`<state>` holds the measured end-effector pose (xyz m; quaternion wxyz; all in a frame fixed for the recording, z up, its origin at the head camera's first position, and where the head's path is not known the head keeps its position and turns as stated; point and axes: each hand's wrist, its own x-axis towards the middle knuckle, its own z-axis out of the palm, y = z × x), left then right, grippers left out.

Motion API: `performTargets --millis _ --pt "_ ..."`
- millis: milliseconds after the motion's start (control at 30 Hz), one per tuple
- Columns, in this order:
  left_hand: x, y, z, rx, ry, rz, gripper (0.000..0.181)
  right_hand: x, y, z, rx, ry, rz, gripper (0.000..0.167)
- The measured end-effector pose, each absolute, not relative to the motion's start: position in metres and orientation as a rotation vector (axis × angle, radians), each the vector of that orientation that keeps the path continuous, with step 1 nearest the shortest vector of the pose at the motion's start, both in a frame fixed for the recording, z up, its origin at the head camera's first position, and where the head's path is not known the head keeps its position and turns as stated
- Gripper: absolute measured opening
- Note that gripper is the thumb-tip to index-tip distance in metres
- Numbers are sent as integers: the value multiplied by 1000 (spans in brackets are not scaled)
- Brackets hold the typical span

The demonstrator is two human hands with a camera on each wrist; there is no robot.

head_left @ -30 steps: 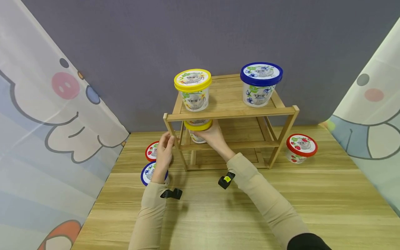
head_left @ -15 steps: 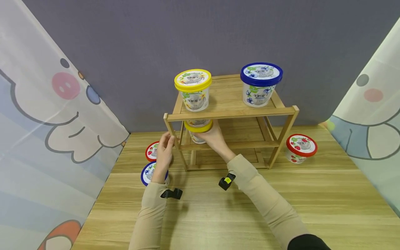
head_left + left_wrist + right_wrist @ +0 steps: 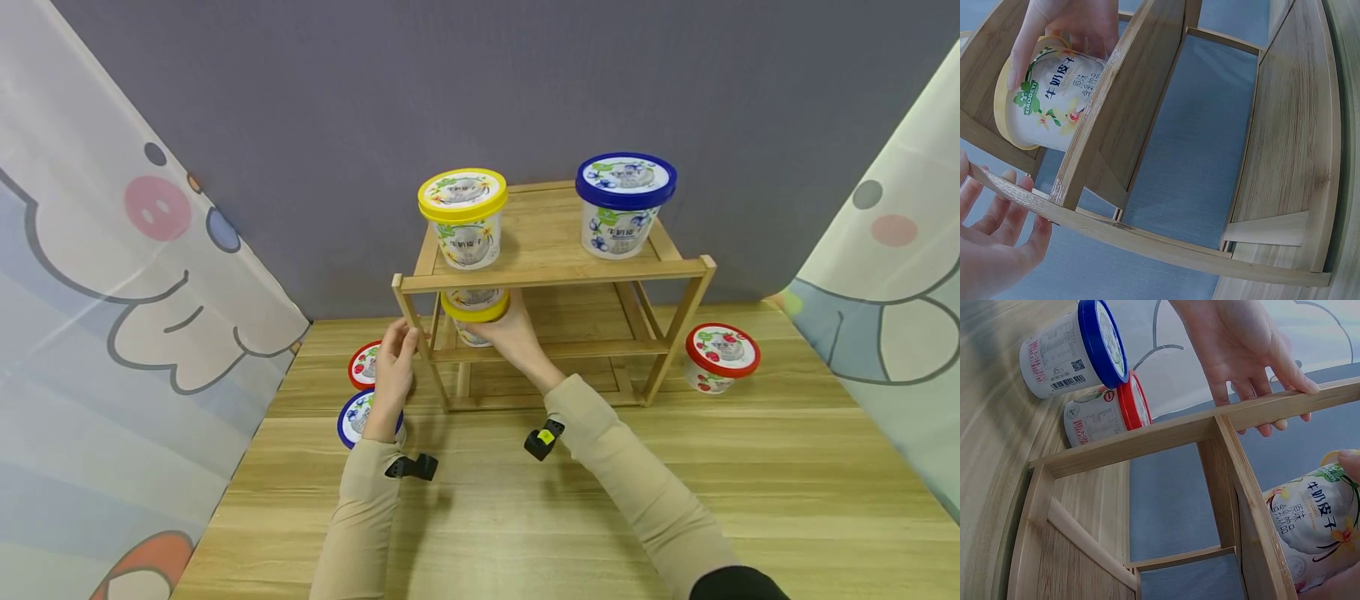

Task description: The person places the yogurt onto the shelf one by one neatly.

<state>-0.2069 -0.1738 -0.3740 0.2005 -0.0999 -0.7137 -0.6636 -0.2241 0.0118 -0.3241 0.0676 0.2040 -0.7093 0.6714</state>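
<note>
My right hand [image 3: 517, 335] grips a white tub with a yellow lid [image 3: 476, 305] at the left end of the middle level of a wooden shelf rack [image 3: 551, 268]. In the left wrist view the thumb and fingers hold this tub [image 3: 1054, 97] from both sides; printed vanilla flowers show on its wall. My left hand [image 3: 394, 367] holds the left front upright of the rack. In the right wrist view that left hand [image 3: 1244, 356] has its thumb on one side of the upright and its fingers behind it. The top board partly hides the held tub in the head view.
On the top board stand another yellow-lidded tub [image 3: 465, 218] and a blue-lidded tub [image 3: 624, 204]. Left of the rack, a red-lidded tub [image 3: 363, 364] and a blue-lidded one [image 3: 354, 417] sit partly behind my left arm. A red-lidded tub [image 3: 722, 357] stands at the right.
</note>
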Motion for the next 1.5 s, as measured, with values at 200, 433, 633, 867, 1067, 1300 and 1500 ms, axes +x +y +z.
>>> performTargets --millis 200,433,633,867,1067,1300,1500 --pt "-208 -174 -375 -272 -1995 -1855 30 -222 14 -323 592 -2189 2029 84" --pt "-208 -174 -374 -243 -2001 -1857 28 -220 18 -320 580 -2259 2066 73" --pt "-208 -174 -375 -249 -1999 -1850 28 -223 23 -329 600 -2236 2093 69" --pt "-208 -175 -376 -268 -1995 -1839 28 -222 29 -344 560 -2286 1927 65" --pt "-209 -175 -376 -246 -2009 -1836 28 -202 33 -329 546 -2279 1939 59" --pt "-208 -174 -375 -262 -2007 -1836 29 -185 37 -323 490 -2306 1861 56" --pt "-208 -174 -376 -264 -2009 -1835 29 -194 45 -347 501 -2309 1774 53"
